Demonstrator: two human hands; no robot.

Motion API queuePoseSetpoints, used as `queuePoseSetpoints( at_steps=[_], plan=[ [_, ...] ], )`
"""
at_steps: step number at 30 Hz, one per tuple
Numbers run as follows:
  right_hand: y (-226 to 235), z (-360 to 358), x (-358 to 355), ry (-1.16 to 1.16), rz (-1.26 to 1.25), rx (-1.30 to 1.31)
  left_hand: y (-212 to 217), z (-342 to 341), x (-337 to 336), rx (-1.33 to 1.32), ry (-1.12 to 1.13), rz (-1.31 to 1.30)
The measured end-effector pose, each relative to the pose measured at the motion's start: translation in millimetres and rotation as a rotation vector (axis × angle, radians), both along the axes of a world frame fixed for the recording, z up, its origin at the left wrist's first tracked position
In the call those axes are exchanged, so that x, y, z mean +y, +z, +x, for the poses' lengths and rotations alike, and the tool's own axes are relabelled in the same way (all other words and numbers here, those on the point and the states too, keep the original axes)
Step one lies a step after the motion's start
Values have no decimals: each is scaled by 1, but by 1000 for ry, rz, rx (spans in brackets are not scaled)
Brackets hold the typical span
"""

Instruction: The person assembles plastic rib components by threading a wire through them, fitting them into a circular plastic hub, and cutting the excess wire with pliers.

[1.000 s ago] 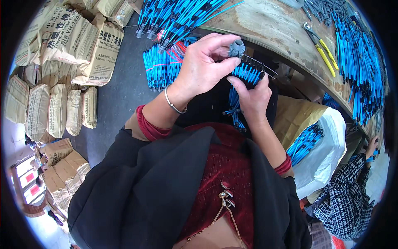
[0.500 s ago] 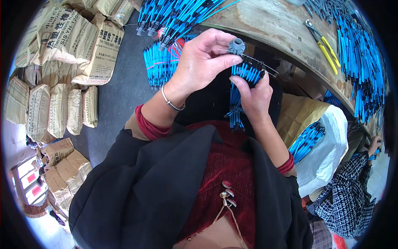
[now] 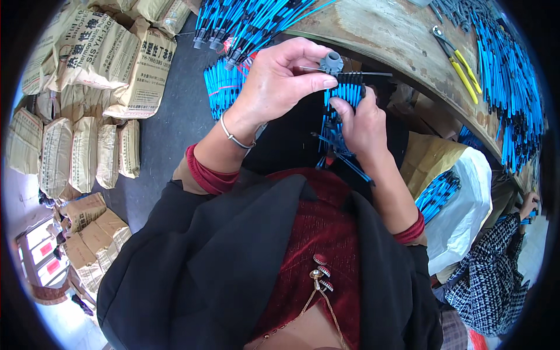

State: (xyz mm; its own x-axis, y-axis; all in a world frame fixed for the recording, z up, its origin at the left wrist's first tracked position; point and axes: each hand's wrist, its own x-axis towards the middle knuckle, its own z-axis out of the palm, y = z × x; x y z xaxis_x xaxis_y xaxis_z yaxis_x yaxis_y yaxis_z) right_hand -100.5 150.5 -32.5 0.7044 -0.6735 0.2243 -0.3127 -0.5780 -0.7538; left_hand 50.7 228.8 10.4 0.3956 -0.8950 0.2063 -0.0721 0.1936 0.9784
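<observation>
Person in black jacket over dark red velvet top, hands raised in front of chest. Right hand (image 3: pixel 364 125) closed around a bundle of blue rods (image 3: pixel 345 99) with black tips, thumb pressed along the top of the bundle, rod tails trailing down below the fist. Left hand (image 3: pixel 274 81), silver bangle (image 3: pixel 233 139) at wrist, grip pinched: thumb and forefinger pressed together on a small grey cap (image 3: pixel 332 60), held just above the bundle's black tips, at the table's edge. A thin dark rod lies crosswise between cap and bundle. Beyond the hands, worn wooden table (image 3: pixel 385 35); yellow-handled pliers (image 3: pixel 458 58) on it, long heaps of blue rods (image 3: pixel 507 87) along its right side, more bunches (image 3: pixel 251 23) hanging over its near-left edge. Floor to the left: stacked tan paper sacks (image 3: pixel 99 52). Far lower right, another person's checked sleeve (image 3: pixel 496 274), beside a white bag (image 3: pixel 466 216).
</observation>
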Motion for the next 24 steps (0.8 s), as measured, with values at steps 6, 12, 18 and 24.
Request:
queuePoseSetpoints(
  at_steps=[6, 12, 18, 24],
  plan=[
    [-1, 0, -8, 31, 30, -61, -4, -6, -1, -34, 58, 37],
    [-4, -2, -11, 85, 121, -97, -6, -7, 1, 64, 45, -46],
    [5, -4, -22, 251, 279, -70, -7, 3, 6, 120, -111, -34],
    [7, -3, -26, 432, 507, -192, -7, 11, 6, 133, -190, -31]
  ],
)
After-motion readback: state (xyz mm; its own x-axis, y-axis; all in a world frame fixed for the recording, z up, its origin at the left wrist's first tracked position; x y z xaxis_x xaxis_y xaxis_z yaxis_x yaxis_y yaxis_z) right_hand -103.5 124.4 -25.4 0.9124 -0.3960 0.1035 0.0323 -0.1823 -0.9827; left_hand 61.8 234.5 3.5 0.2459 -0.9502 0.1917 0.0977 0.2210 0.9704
